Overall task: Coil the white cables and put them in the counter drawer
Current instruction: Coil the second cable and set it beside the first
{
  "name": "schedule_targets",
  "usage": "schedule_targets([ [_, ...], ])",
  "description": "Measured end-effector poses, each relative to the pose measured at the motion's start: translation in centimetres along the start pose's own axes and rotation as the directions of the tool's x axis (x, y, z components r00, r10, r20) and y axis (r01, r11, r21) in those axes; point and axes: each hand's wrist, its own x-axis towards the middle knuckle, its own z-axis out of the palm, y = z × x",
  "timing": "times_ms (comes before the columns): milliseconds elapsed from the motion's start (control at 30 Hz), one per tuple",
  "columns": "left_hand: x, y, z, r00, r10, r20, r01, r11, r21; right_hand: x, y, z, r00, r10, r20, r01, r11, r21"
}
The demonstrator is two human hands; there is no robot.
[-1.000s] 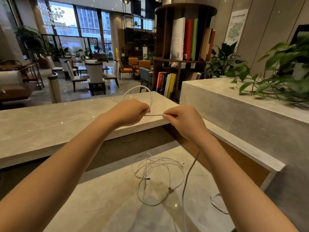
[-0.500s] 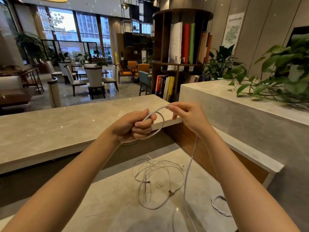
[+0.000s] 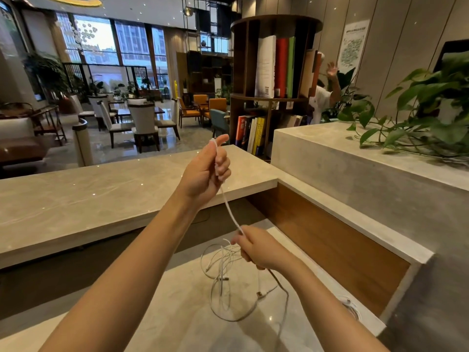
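My left hand (image 3: 206, 171) is raised over the upper counter and grips the coiled end of a white cable (image 3: 228, 208). The cable runs down taut to my right hand (image 3: 256, 247), which is closed around it lower down, above the lower desk. From there the cable trails off to the bottom of the view. A loose tangle of white cables (image 3: 228, 280) lies on the lower desk surface (image 3: 177, 313) beneath my right hand. Another small white cable (image 3: 351, 307) lies at the desk's right edge. No drawer is visible.
A raised stone counter (image 3: 88, 196) runs across the left and a higher ledge (image 3: 355, 158) with a trailing green plant (image 3: 418, 110) stands at the right. A round bookshelf (image 3: 274, 80), a person beside it and lobby chairs lie beyond.
My right hand has dropped from beside my left hand down to just above the cable tangle, sliding along the cable. My left hand has risen and turned upright with the coil.
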Motion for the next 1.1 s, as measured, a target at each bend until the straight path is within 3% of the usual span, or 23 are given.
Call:
schedule_targets([
  [67,0.0,-0.5,-0.4,0.999,0.047,-0.009,-0.040,0.917,0.397,-0.6,-2.0,-0.9,0.989,-0.127,-0.076,0.107,0.968,-0.227],
  [133,-0.5,-1.1,-0.8,0.998,0.063,0.009,-0.054,0.772,0.634,-1.5,-4.2,-2.4,0.956,-0.255,-0.147,0.174,0.892,-0.417],
  [267,-1.4,-1.3,-0.6,0.999,0.002,0.048,-0.040,0.599,0.800,-2.1,-6.9,-5.5,0.852,-0.461,-0.246,0.235,0.758,-0.608],
  [367,-1.8,-1.1,-0.7,0.972,-0.220,0.081,0.063,0.578,0.814,-1.8,-7.9,-8.0,0.805,-0.519,-0.287,0.247,0.733,-0.634],
  [467,-2.5,-0.8,-1.5,0.873,-0.429,0.234,0.213,0.765,0.608,-1.0,-7.9,-10.3,0.797,-0.527,-0.296,0.281,0.756,-0.591],
  [533,-2.9,-0.9,-1.9,0.818,-0.455,0.352,0.347,0.878,0.330,-0.3,-7.5,-11.0,0.812,-0.513,-0.279,0.317,0.789,-0.527],
  [567,-3.1,-1.0,-2.0,0.793,-0.458,0.400,0.420,0.888,0.184,0.0,-7.2,-11.0,0.815,-0.511,-0.272,0.340,0.803,-0.490],
  [667,-3.5,-1.2,-1.7,0.717,-0.425,0.553,0.588,0.794,-0.153,0.5,-6.3,-10.5,0.811,-0.518,-0.273,0.392,0.827,-0.403],
  [733,-3.5,-1.1,-1.5,0.706,-0.384,0.595,0.632,0.720,-0.286,0.8,-5.5,-10.3,0.808,-0.521,-0.275,0.410,0.832,-0.373],
  [933,-5.3,-1.5,-1.9,0.740,-0.357,0.570,0.648,0.604,-0.464,1.4,-3.6,-7.9,0.875,-0.430,-0.222,0.297,0.840,-0.455],
  [1000,-5.9,-1.9,-1.9,0.748,-0.373,0.550,0.648,0.592,-0.480,1.5,-3.7,-7.1,0.902,-0.355,-0.247,0.256,0.899,-0.356],
  [1100,-6.1,-1.9,-1.6,0.787,-0.397,0.472,0.610,0.610,-0.506,1.5,-3.9,-6.1,0.945,-0.179,-0.275,0.188,0.982,0.009],
])
